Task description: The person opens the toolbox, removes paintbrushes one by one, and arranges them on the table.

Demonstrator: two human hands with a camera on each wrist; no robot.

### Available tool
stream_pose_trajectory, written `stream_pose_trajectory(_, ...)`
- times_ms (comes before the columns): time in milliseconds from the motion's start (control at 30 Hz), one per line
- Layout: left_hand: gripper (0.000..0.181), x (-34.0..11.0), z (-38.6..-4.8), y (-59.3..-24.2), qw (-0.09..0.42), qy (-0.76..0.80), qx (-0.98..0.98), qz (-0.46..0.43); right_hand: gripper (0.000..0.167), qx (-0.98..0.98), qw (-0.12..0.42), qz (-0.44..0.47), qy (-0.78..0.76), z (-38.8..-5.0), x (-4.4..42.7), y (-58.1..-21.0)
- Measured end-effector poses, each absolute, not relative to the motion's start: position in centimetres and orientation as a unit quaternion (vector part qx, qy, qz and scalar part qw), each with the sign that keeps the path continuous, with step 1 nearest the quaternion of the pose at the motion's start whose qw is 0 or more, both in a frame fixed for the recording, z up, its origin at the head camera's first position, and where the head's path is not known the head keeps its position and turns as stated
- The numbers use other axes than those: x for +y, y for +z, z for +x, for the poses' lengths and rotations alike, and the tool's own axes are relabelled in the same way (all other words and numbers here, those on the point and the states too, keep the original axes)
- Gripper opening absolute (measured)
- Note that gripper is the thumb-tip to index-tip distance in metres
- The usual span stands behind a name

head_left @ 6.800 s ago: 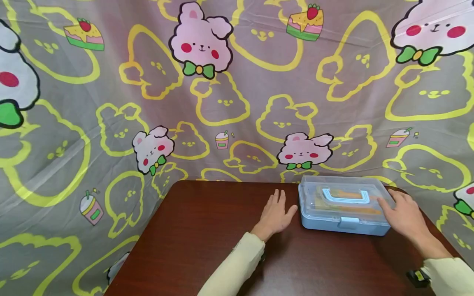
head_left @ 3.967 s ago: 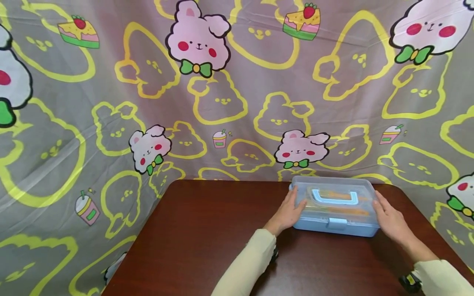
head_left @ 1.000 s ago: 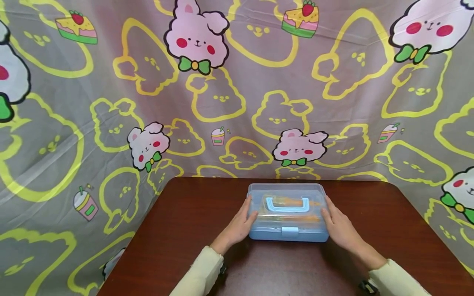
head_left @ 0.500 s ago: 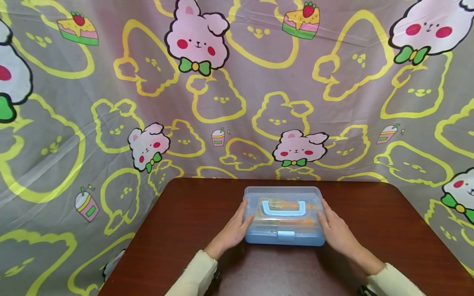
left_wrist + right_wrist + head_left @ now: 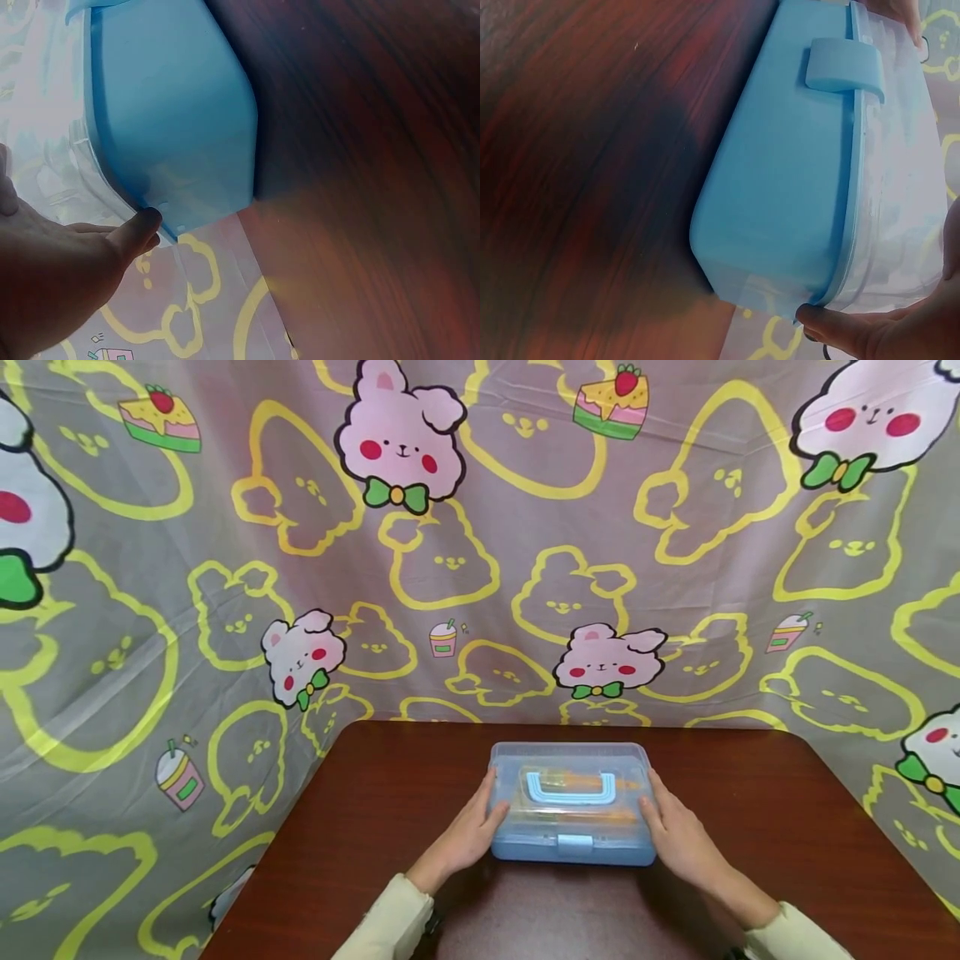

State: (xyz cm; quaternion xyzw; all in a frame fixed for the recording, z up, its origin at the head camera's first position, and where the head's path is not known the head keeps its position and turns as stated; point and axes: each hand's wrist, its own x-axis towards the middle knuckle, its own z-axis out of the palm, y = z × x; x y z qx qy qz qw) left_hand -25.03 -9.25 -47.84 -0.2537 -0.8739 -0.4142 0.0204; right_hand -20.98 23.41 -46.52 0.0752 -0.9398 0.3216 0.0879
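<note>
Basically, a blue plastic box w/ rounded corners sits lower ctr of the frame on a glossy, dark red-brown wood-grain table. Clear lid is down, w/ a lt-blue handle on top & a latch up front. Inside, seen thru lid: orange-yellow items, too blurry to ID. L hand & R hand press opp. sides, fingers approx. straight, partly blocking them. Upper frame: creased greyish cloth, cartoon rabbits, yellow outlines.
</note>
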Motion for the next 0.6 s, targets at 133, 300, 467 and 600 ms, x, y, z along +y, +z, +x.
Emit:
stream_pose_trajectory(133,0.063,-9.52,-24.93,-47.87,0.013,-0.407,-0.879,-0.248,0.067,-0.941,0.081,0.072,0.321,-20.77,23.25,-46.51)
stream_pose_trajectory(300,0.064,-9.82,-24.68,-47.77,0.006,-0.409,-0.879,-0.244,0.069,-0.942,0.073,0.067,0.320,-20.55,23.04,-46.53)
stream_pose_trajectory(467,0.065,-10.05,-24.59,-47.92,0.006,-0.407,-0.881,-0.243,0.067,-0.942,0.077,0.067,0.319,-20.31,22.80,-46.49)
stream_pose_trajectory(600,0.066,-10.18,-24.43,-47.99,0.003,-0.405,-0.882,-0.241,0.066,-0.942,0.076,0.066,0.320,-20.15,22.67,-46.46)
